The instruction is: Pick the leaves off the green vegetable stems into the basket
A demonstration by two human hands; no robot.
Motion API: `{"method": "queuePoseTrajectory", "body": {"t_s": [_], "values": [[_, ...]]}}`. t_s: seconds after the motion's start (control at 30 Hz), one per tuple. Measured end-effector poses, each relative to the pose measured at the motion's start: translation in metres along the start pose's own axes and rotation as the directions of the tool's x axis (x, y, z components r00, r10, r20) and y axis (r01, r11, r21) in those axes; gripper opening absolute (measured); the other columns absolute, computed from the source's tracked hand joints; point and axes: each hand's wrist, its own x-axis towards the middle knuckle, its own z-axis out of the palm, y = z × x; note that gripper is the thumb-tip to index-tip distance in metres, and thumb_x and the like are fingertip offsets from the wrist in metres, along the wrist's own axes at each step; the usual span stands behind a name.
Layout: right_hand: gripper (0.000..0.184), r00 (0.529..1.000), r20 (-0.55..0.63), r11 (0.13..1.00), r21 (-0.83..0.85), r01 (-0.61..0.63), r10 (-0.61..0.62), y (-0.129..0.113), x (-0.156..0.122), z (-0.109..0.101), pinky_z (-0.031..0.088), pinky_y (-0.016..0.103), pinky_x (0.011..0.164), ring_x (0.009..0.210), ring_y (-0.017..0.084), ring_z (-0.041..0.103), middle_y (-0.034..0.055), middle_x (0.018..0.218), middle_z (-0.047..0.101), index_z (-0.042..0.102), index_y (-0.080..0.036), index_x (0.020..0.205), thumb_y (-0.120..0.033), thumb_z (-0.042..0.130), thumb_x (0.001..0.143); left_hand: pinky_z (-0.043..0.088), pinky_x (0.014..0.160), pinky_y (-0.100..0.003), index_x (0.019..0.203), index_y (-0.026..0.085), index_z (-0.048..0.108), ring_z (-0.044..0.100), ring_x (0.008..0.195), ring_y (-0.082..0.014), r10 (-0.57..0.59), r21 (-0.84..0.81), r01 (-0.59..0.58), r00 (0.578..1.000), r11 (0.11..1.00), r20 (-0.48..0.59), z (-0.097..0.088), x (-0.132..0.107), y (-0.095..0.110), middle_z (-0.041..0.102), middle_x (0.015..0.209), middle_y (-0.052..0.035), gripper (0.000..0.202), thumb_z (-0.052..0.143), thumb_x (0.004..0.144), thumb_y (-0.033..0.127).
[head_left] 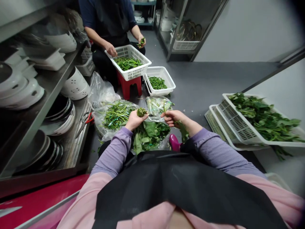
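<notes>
My left hand (pixel 133 120) is closed around the cut stem end of a bunch of leafy greens (pixel 149 135), whose leaves hang down between my knees. My right hand (pixel 173 117) is also closed, pinching a green stem with a leaf trailing down beside my wrist. Both hands hover over a clear plastic bag of stems (pixel 113 116) on the grey floor. A black apron covers my lap.
A white basket of picked leaves (pixel 240 125) sits at my right on stacked trays. Opposite, another person's hands work over a white basket of green stems (pixel 130 62) on a red stool (pixel 128 87), a second basket (pixel 159 82) beside it. Steel shelves of dishes (pixel 35 95) stand left; scissors (pixel 84 122) lie there.
</notes>
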Motion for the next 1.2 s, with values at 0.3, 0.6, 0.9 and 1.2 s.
{"method": "queuePoseTrajectory", "body": {"t_s": [0.3, 0.6, 0.9, 1.2], "values": [[0.020, 0.983, 0.184, 0.949, -0.311, 0.058, 0.001, 0.022, -0.007, 0.038, 0.020, 0.017, 0.036, 0.038, 0.004, 0.027, -0.0034, 0.051, 0.045, 0.055, -0.014, 0.079, -0.033, 0.048, 0.075, 0.044, 0.063, -0.026, 0.070, 0.012, 0.062, 0.053, 0.059, -0.0110, 0.004, -0.401, 0.059, 0.988, 0.914, 0.156, 0.020, -0.010, 0.007, 0.060, 0.064, -0.0010, 0.031, 0.072, 0.060, 0.040], [0.029, 0.967, 0.170, 0.939, -0.257, 0.230, -0.191, 0.032, -0.004, 0.044, 0.015, 0.020, 0.039, 0.039, 0.005, 0.020, -0.0080, 0.046, 0.028, 0.039, -0.019, 0.063, -0.043, 0.048, 0.077, 0.042, 0.061, -0.026, 0.064, 0.013, 0.057, 0.050, 0.056, -0.0100, -0.031, -0.463, 0.133, 0.975, 0.876, 0.220, 0.013, -0.009, 0.002, 0.057, 0.060, 0.0005, 0.031, 0.075, 0.055, 0.037], [0.020, 0.780, -0.412, 0.879, -0.301, 0.370, -0.470, 0.047, 0.024, 0.029, 0.028, 0.022, 0.046, 0.046, 0.009, 0.027, -0.0049, 0.052, 0.031, 0.039, -0.021, 0.067, -0.036, 0.037, 0.080, 0.043, 0.072, -0.030, 0.072, 0.017, 0.054, 0.056, 0.071, -0.0165, 0.051, 0.023, -0.045, 0.937, 0.999, -0.347, -0.001, -0.006, -0.003, 0.060, 0.073, -0.0042, 0.026, 0.063, 0.068, 0.041], [0.028, 0.815, -0.393, 0.887, -0.360, 0.291, -0.427, 0.081, 0.008, -0.025, 0.034, 0.022, 0.051, 0.050, 0.008, 0.037, -0.0058, 0.060, 0.040, 0.052, -0.018, 0.086, -0.044, 0.051, 0.074, 0.043, 0.078, -0.032, 0.094, 0.017, 0.055, 0.060, 0.088, -0.0238, -0.075, 0.404, 0.213, 0.941, 0.890, -0.330, -0.047, 0.016, -0.027, 0.065, 0.092, -0.0089, 0.029, 0.062, 0.068, 0.026]]}}
